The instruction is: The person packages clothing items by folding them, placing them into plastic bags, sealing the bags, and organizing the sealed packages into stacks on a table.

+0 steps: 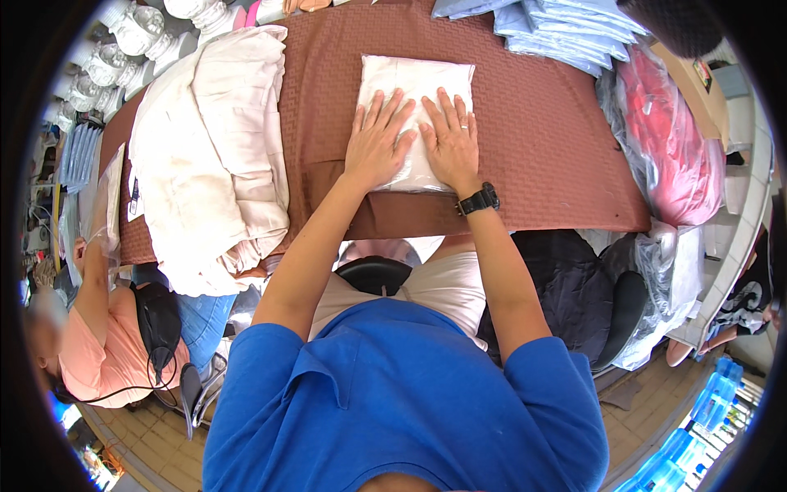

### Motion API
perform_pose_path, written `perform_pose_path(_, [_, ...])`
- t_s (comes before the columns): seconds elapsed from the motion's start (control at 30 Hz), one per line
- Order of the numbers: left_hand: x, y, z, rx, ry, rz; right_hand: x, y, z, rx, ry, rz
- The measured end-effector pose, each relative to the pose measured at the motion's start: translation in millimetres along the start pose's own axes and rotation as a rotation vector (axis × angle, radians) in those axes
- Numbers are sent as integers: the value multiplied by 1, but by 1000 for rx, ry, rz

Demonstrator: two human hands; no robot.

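A folded white garment in a clear plastic bag (416,74) lies flat on the brown-covered table (541,156). Both palms rest on it. My left hand (379,141) covers its left half, fingers spread and pointing away from me. On the right half lies my right hand (452,141), fingers stretched out too, with a ring on one finger and a black watch on the wrist. The thumbs nearly meet over the middle of the bag. Neither hand grips anything.
Cream cloth (217,148) is heaped left on the table. Bagged light-blue garments (566,33) are stacked at the far right, near a plastic bag of red fabric (668,135). White mannequin parts (135,33) stand far left. A person in a peach shirt (123,353) sits at my left.
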State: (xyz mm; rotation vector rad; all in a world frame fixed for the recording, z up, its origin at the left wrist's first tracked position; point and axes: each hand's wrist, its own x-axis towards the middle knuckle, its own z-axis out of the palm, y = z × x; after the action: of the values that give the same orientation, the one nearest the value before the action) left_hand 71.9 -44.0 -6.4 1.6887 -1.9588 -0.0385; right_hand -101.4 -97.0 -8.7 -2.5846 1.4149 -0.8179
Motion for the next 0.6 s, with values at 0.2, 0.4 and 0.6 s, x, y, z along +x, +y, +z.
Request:
perform_pose_path(0.2, [0, -1, 2, -10, -14, -16, 0, 0, 1, 0, -5, 2])
perform_pose_path(0.4, [0, 0, 2, 5, -26, -18, 0, 0, 2, -27, -8, -2])
perform_pose_path(0.6, [0, -2, 3, 16, -23, -15, 1, 0, 2, -38, -43, 10])
